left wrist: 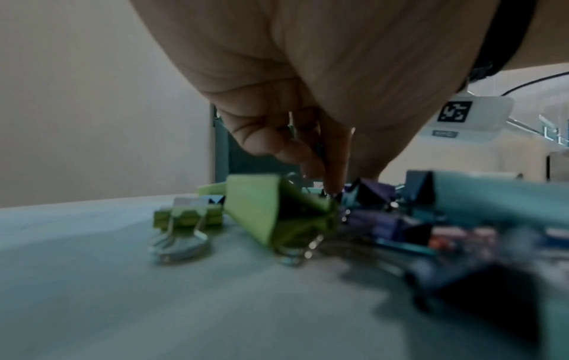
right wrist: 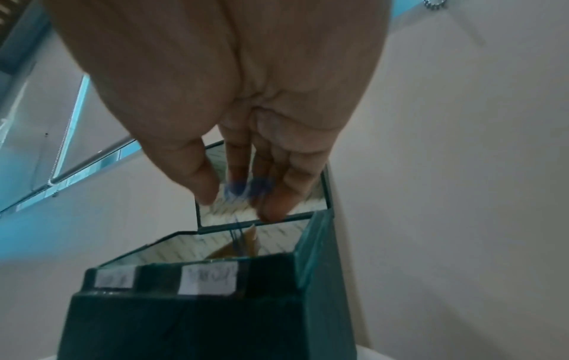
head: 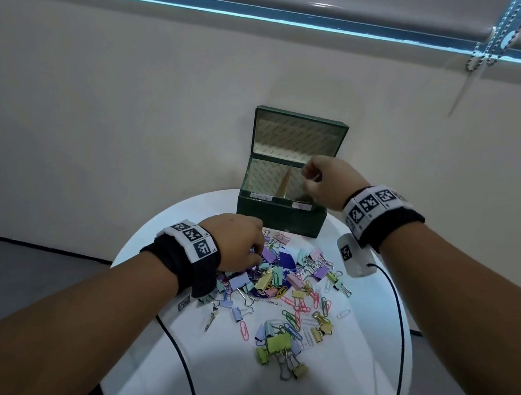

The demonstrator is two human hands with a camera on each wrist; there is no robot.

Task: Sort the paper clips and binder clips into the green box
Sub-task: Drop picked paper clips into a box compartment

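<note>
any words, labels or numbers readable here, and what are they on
Left label on the green box front rim: handwritten, too blurred to read.
Right label on the same rim: blurred, unreadable.
Wristbands and the white tag: black-and-white square code patterns, no words.
Nothing else carries text.

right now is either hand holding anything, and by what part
The right hand above the green box has a blurred blue clip at its fingertips; the held part cannot be told. The left hand reaches into the clip pile; its hold is unclear.
</note>
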